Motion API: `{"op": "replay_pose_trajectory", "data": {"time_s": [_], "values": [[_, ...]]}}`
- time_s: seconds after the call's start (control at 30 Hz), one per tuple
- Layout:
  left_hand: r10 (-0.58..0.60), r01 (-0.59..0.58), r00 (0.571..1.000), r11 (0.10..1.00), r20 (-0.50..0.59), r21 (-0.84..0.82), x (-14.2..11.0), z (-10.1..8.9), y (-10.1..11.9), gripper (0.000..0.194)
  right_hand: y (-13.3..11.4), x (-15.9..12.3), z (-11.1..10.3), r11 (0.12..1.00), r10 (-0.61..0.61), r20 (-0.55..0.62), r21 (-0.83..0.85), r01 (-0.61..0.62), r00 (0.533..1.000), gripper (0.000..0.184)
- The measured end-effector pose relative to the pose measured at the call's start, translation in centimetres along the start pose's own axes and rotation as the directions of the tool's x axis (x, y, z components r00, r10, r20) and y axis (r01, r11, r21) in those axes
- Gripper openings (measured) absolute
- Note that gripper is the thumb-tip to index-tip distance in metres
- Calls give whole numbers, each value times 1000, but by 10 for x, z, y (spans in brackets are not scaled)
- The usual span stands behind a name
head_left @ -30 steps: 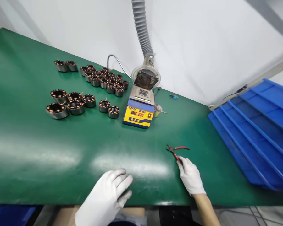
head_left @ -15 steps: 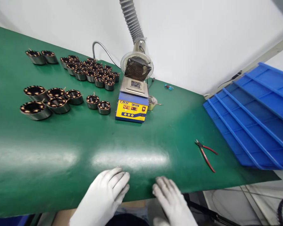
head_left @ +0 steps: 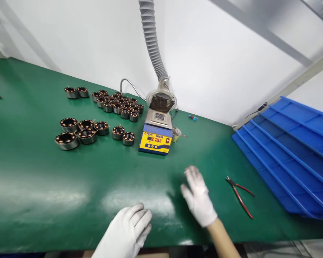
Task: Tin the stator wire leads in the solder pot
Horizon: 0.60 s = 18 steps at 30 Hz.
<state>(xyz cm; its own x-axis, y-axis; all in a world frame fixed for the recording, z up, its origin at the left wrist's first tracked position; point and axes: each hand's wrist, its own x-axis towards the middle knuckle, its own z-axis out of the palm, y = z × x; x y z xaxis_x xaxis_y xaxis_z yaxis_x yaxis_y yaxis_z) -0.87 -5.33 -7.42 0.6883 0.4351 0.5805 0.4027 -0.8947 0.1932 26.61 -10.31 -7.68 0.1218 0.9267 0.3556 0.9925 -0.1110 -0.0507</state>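
Observation:
Both my hands wear white gloves and hold nothing. My left hand [head_left: 127, 229] lies flat on the green table [head_left: 37, 186] near its front edge, fingers stretched out. My right hand [head_left: 197, 196] hovers open above the table, fingers spread, a little blurred. Red-handled cutters [head_left: 239, 195] lie on the table to its right, apart from it. Ahead of my hands stands a yellow and blue solder pot [head_left: 156, 134].
Several copper-wound stators [head_left: 82, 129] sit at the left, with a cluster of smaller ones [head_left: 118, 104] behind. A grey fume hose [head_left: 152, 39] ends in a fan [head_left: 161, 101] over the pot. Blue bins [head_left: 290, 150] fill the right side.
My right hand let go of the red cutters, drew back to the table's edge, then came forward over the table. The cutters now lie further right. My left hand stayed put.

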Motion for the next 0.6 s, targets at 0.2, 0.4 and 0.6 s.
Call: {"op": "replay_pose_trajectory", "data": {"time_s": [0.2,0.4,0.6], "values": [[-15,17,999,999,36,-35,2,-2,1,35,-49,-12,9,990,-125,276,93,103,953,68],[-110,109,994,966,10,-233,1,-6,4,31,59,54,20,970,238,101,31,-243,966,64],[-384,509,860,689,336,-515,-16,-16,-7,26,-9,46,15,975,153,-72,173,-138,986,53]]}}
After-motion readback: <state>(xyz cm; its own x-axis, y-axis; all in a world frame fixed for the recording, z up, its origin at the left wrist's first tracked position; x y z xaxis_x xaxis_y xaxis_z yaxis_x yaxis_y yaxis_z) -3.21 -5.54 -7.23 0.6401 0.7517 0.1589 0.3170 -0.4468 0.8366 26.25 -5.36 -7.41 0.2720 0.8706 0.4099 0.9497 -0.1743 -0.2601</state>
